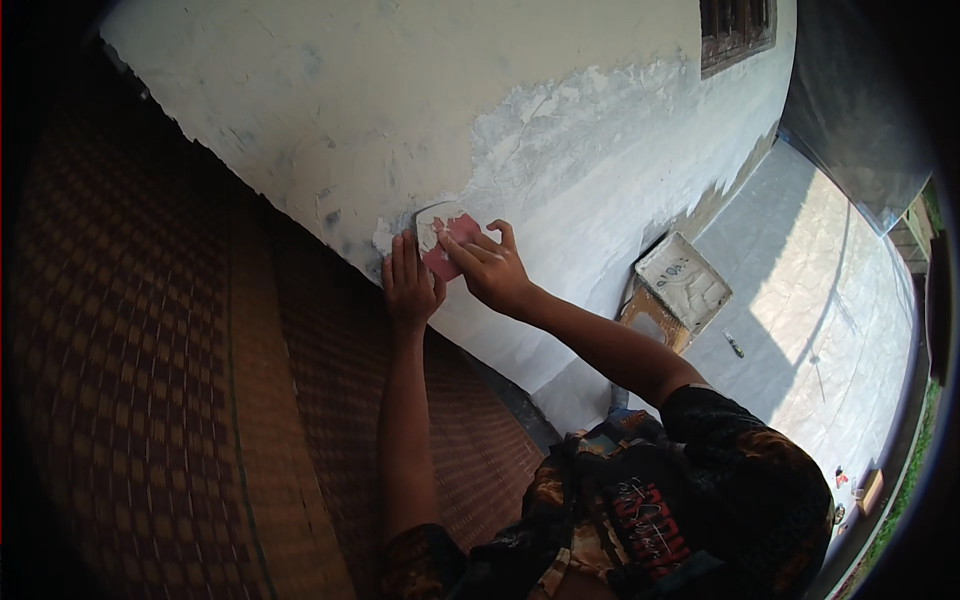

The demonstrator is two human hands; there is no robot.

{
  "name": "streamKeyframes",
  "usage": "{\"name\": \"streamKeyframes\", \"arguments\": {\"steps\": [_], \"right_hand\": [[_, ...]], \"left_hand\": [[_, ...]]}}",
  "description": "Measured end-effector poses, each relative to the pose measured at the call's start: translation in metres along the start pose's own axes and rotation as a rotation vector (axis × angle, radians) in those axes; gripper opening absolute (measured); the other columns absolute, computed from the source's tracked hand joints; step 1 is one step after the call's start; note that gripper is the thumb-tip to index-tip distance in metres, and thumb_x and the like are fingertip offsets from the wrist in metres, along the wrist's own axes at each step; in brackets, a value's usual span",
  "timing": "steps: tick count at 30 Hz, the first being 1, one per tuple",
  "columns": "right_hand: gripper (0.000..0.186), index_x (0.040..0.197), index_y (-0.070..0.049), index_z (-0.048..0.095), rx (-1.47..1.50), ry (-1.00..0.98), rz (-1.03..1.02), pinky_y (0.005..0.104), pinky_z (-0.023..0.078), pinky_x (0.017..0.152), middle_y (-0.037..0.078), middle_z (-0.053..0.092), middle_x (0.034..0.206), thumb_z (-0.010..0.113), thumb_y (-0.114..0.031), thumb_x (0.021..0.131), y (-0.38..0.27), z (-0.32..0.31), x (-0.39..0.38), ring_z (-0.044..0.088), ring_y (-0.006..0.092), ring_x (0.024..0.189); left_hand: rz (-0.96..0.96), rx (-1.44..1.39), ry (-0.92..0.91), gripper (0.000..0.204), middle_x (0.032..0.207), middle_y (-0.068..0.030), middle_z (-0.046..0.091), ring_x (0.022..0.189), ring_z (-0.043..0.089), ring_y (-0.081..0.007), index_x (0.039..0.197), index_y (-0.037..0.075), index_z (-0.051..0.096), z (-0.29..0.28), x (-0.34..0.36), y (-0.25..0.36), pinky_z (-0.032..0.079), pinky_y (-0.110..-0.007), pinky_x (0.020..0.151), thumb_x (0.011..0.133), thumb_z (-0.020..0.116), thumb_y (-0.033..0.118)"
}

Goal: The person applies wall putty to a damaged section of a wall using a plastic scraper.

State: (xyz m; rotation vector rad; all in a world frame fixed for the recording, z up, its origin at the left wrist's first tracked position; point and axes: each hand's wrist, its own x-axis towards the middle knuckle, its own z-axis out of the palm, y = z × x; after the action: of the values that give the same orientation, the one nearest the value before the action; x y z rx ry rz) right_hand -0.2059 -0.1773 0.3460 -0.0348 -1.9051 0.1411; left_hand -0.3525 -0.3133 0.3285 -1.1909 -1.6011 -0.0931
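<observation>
My right hand (pixel 499 272) grips a flat red scraper (pixel 440 264), its blade edge against the wall (pixel 400 110). Pale putty is smeared over part of the scraper's face. Beside it, my left hand (pixel 410 290) lies with fingers stretched out, its fingertips on the wall by the scraper's left side. I cannot tell whether those fingers touch the scraper. Around both hands the wall shows cream putty with grey patches. A whiter, rougher area (pixel 570 125) extends to the right of the scraper.
A putty-smeared tray (pixel 706 264) rests on the right by the wall's foot, over a brown board (pixel 652 318). A small tool (pixel 734 343) lies on the pale floor (pixel 770 390). Brown woven matting (pixel 130 350) fills the left. A wooden-framed window (pixel 738 35) sits at the top right.
</observation>
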Motion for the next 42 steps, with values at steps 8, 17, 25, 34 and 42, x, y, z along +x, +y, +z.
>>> {"name": "streamKeyframes", "arguments": {"steps": [8,17,25,34,42], "right_hand": [[0.057,0.135,-0.004,0.057,-0.084,0.226,0.041,0.0486,0.037,0.095,0.001,0.066,0.079,0.061,0.003,0.079,0.041,-0.023,0.083,0.061,0.0184,0.080],[0.052,0.131,-0.008,0.062,0.060,0.096,-0.014,0.0484,0.038,0.096,-0.001,0.065,0.077,0.065,-0.001,0.079,0.004,-0.018,0.036,0.062,0.0167,0.081],[0.052,0.131,-0.002,0.060,-0.097,0.116,-0.011,0.0466,0.038,0.095,0.003,0.066,0.078,0.063,0.000,0.079,0.036,-0.005,0.049,0.062,0.0194,0.080],[0.052,0.132,-0.006,0.060,-0.036,0.204,0.025,0.0479,0.039,0.094,-0.001,0.064,0.076,0.063,0.000,0.080,0.034,-0.026,0.073,0.061,0.0169,0.078],[0.054,0.138,-0.003,0.053,0.072,-0.010,0.047,0.0514,0.036,0.098,0.004,0.071,0.087,0.062,-0.002,0.085,0.007,0.004,-0.010,0.064,0.0226,0.088]], "left_hand": [[0.004,0.011,-0.009,0.056,0.150,-0.0193,0.047,0.141,0.044,-0.0323,0.137,-0.007,0.052,0.000,0.009,0.006,0.030,-0.048,0.115,0.095,0.048,0.030],[-0.011,-0.047,-0.032,0.056,0.148,-0.0193,0.049,0.141,0.044,-0.0329,0.137,-0.006,0.052,0.004,-0.003,-0.002,0.029,-0.049,0.115,0.096,0.047,0.032],[0.003,0.011,-0.022,0.057,0.151,-0.0194,0.047,0.141,0.044,-0.0318,0.138,-0.007,0.051,-0.001,0.006,0.006,0.027,-0.047,0.116,0.097,0.046,0.032],[0.007,0.004,-0.008,0.055,0.149,-0.0194,0.048,0.140,0.045,-0.0323,0.136,-0.007,0.053,-0.003,0.009,0.003,0.029,-0.047,0.115,0.097,0.047,0.030],[-0.022,0.013,-0.032,0.055,0.151,-0.0146,0.049,0.141,0.045,-0.0267,0.137,-0.003,0.055,-0.001,0.006,0.006,0.027,-0.044,0.117,0.097,0.043,0.032]]}}
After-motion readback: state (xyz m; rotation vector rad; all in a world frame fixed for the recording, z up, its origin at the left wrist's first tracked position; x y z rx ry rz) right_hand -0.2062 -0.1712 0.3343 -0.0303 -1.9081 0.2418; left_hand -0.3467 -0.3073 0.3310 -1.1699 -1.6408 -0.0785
